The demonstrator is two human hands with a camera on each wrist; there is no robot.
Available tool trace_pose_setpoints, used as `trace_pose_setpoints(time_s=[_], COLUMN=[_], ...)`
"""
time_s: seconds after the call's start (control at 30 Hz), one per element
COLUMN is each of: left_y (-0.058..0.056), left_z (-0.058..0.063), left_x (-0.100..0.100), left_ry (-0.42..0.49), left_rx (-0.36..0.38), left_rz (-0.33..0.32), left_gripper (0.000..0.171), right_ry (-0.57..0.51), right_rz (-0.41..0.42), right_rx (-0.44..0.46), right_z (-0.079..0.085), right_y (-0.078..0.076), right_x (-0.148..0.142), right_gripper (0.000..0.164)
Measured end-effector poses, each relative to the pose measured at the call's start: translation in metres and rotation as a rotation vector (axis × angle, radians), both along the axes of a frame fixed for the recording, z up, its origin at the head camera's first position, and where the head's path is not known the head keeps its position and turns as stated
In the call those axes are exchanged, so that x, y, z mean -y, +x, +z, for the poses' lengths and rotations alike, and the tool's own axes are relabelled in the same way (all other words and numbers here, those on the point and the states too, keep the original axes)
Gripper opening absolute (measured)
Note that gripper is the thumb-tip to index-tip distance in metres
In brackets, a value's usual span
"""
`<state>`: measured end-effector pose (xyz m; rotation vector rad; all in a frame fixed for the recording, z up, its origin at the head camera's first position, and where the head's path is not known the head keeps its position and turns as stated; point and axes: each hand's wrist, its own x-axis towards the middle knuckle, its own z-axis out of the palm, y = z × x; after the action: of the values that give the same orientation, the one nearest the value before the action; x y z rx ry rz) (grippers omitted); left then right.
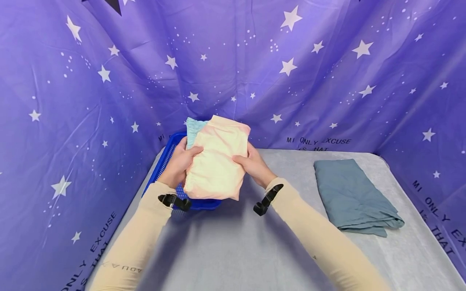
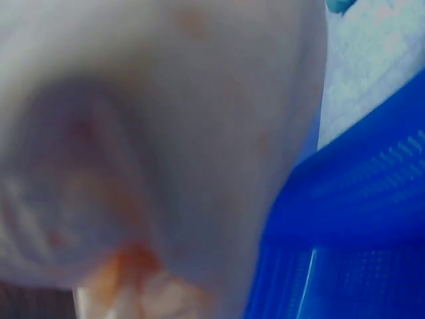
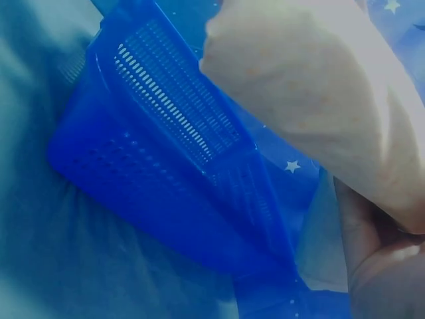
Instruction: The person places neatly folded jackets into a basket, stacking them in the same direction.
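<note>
A folded pale pink garment point(image 1: 220, 157), gathered along one edge, is held up in front of the person. Behind its upper left corner shows a light blue garment point(image 1: 194, 128) with a ruffled edge; most of it is hidden. My left hand point(image 1: 180, 161) grips the left side, thumb on the front. On the right side, my right hand point(image 1: 256, 165) pinches the cloth between thumb and fingers. The bundle hangs over the right part of a blue plastic basket point(image 1: 160, 165). Blurred pale cloth point(image 2: 212, 133) fills most of the left wrist view.
A folded grey-blue cloth point(image 1: 353, 196) lies on the right side of the grey table point(image 1: 240, 250). Purple curtains with white stars point(image 1: 291, 18) enclose the table at the back and both sides. The basket point(image 3: 153, 166) has slotted walls and a raised rim.
</note>
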<state>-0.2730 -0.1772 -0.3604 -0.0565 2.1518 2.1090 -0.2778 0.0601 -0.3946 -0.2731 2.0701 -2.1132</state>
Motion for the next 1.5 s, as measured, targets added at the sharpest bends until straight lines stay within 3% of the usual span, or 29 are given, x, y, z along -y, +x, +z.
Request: trace_pose_setpoints(time_s=[0.23,0.63,0.87,1.07,1.5], left_y=[0.000,-0.007,-0.012,-0.021,-0.030], left_z=[0.001,-0.001,-0.008,-0.015,-0.037], left_x=[0.018,0.046,0.060,0.067,0.079], left_ry=[-0.025,-0.039,-0.069,-0.073,-0.061], left_rx=[-0.003,-0.040,-0.047,-0.056,0.012], left_rz=[-0.010,-0.009,0.000,0.000,0.014], left_gripper=[0.079,0.069,0.070,0.067,0.063], right_ry=[0.018,-0.016,-0.078,-0.096,-0.138], right_rz=[0.013,0.068,0.121,0.104,0.100], right_rx=[-0.011,-0.046,0.015,0.052,0.177], right_z=[-0.001,-0.004,-0.011,-0.018,-0.039], right_y=[-0.004,-0.012,-0.018,-0.023,-0.033], right_x=[0.014,0.036,0.044,0.053,0.069], right_gripper=[0.068,0.063,0.060,0.057,0.052])
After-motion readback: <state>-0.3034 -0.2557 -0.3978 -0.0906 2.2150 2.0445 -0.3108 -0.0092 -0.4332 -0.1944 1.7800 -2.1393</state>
